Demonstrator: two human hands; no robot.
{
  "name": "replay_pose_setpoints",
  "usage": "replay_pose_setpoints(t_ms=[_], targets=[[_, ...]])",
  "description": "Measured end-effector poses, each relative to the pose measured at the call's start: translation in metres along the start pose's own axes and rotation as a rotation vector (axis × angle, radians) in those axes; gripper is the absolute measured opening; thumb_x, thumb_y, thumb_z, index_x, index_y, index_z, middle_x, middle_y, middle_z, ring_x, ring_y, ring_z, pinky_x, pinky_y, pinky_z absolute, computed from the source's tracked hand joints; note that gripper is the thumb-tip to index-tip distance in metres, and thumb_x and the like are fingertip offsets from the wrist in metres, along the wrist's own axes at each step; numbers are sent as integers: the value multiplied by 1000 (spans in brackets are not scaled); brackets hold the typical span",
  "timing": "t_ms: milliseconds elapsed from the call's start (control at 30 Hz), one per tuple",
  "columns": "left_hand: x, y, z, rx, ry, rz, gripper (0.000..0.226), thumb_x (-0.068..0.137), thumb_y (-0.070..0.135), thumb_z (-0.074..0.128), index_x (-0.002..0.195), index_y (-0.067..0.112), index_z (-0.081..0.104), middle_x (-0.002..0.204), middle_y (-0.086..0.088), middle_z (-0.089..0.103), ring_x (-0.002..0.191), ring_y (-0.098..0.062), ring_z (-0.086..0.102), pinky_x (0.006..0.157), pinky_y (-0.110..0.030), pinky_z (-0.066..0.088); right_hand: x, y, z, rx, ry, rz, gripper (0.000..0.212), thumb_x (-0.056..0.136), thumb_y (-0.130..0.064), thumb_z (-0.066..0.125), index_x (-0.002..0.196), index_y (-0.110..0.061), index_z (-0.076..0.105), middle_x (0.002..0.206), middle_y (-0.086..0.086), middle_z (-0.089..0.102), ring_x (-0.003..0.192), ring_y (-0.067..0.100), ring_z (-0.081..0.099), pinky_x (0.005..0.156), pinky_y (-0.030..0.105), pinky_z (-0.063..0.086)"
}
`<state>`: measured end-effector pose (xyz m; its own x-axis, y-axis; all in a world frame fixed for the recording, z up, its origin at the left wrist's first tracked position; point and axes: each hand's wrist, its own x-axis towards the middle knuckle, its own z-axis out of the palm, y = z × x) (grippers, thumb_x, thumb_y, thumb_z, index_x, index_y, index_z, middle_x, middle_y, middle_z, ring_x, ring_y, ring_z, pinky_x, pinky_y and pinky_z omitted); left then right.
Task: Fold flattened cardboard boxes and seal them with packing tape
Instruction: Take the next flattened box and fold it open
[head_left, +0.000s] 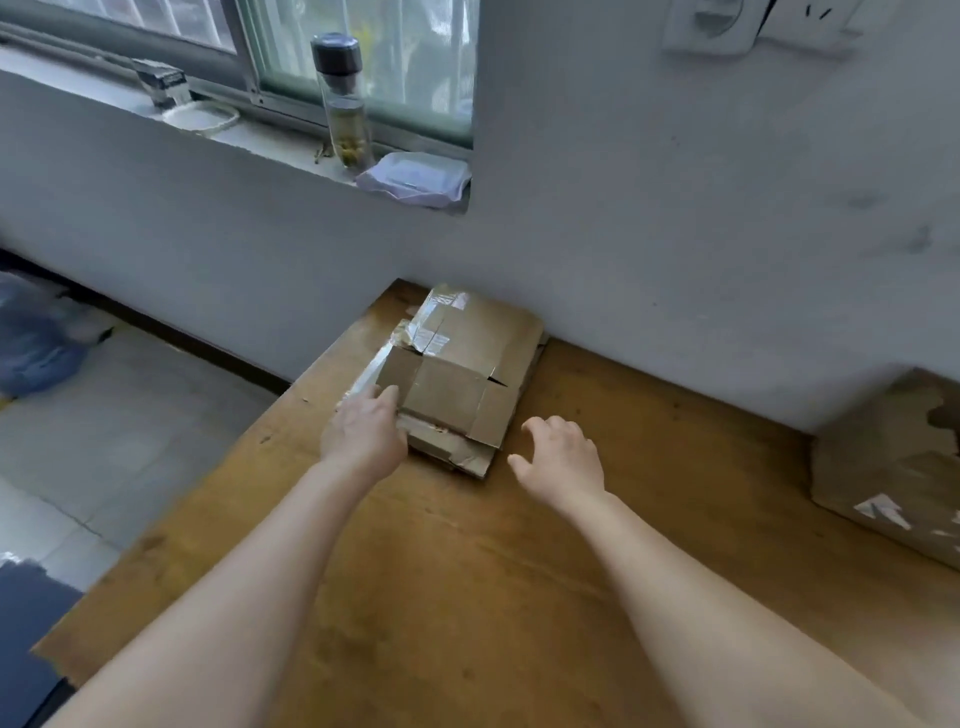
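Observation:
A stack of flattened cardboard boxes (462, 374), patched with clear and brown tape, lies on the wooden table (467, 597) at its far left corner against the wall. My left hand (363, 436) touches the stack's near left edge, its fingers against the top box. Whether it grips the cardboard I cannot tell. My right hand (561, 457) hovers just right of the stack's near corner, fingers spread and curled, holding nothing. No tape roll is in view.
An assembled, worn cardboard box (893, 462) stands at the table's right edge by the wall. On the windowsill above are a glass bottle (345, 104), a wipes pack (415, 179) and a white dish (202, 117). Tiled floor (119, 415) lies left of the table.

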<state>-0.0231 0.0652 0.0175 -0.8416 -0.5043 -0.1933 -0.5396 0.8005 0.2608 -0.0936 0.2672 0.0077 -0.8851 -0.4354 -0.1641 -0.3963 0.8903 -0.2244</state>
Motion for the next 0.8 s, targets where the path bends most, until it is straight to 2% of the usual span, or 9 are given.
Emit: replay_pose_setpoints(t_ms=[67, 167, 267, 367, 433, 533, 633, 733, 800], targets=[[23, -5, 9, -14, -27, 3, 47, 95, 28, 52, 138, 16, 37, 147, -2, 33, 132, -25, 36, 96, -39, 42, 15, -5, 12, 45, -28, 57, 45, 95, -42, 53, 132, -18, 49, 129, 4, 53, 122, 23, 46, 96, 37, 41], [49, -12, 22, -55, -64, 8, 68, 97, 31, 53, 151, 14, 16, 158, -7, 14, 145, -26, 17, 111, -41, 30, 34, -13, 28, 118, -60, 132, 53, 96, -44, 51, 138, -14, 43, 135, 5, 51, 126, 25, 45, 99, 38, 41], [69, -16, 33, -164, -71, -15, 71, 97, 29, 52, 152, 10, 12, 155, -9, 23, 142, -28, 25, 112, -43, 30, 48, -20, 39, 250, -57, 222, 58, 95, -43, 52, 142, -12, 39, 136, 6, 52, 126, 25, 45, 101, 38, 42], [79, -18, 38, -254, 2, -43, 56, 97, 29, 52, 144, 8, 29, 137, -12, 44, 126, -31, 43, 102, -45, 41, 56, -24, 47, 402, -17, 330, 51, 94, -41, 55, 136, -13, 47, 128, 3, 59, 118, 24, 53, 95, 37, 46], [83, -18, 38, -358, 69, -93, 46, 95, 31, 56, 132, 8, 42, 125, -14, 50, 117, -32, 48, 97, -47, 44, 57, -24, 47, 517, 30, 419, 45, 93, -40, 57, 131, -16, 51, 123, 0, 62, 111, 21, 57, 91, 35, 48], [87, -16, 36, -608, 34, -224, 45, 93, 35, 60, 127, 5, 54, 124, -15, 57, 117, -33, 52, 98, -47, 45, 56, -22, 46, 647, 68, 513, 51, 91, -38, 61, 136, -17, 47, 132, 2, 57, 121, 22, 54, 98, 40, 46], [83, -16, 38, -865, -38, -268, 48, 91, 35, 62, 130, 7, 56, 129, -9, 59, 120, -29, 54, 101, -48, 45, 52, -19, 44, 761, 64, 538, 58, 93, -31, 61, 144, -14, 40, 144, 5, 48, 131, 23, 46, 108, 41, 40], [69, -18, 46, -1007, -40, -288, 55, 87, 37, 63, 134, 11, 52, 133, -8, 58, 122, -27, 54, 103, -49, 45, 38, -17, 41, 876, 74, 541, 58, 94, -26, 61, 146, -14, 39, 147, 4, 45, 134, 22, 43, 111, 40, 38], [50, -11, 45, -1083, -16, -308, 50, 89, 32, 64, 133, 10, 53, 132, -9, 58, 122, -26, 54, 103, -48, 45, 25, -12, 38, 952, 84, 549, 56, 95, -23, 61, 145, -15, 40, 146, 3, 46, 133, 22, 44, 110, 37, 39]])
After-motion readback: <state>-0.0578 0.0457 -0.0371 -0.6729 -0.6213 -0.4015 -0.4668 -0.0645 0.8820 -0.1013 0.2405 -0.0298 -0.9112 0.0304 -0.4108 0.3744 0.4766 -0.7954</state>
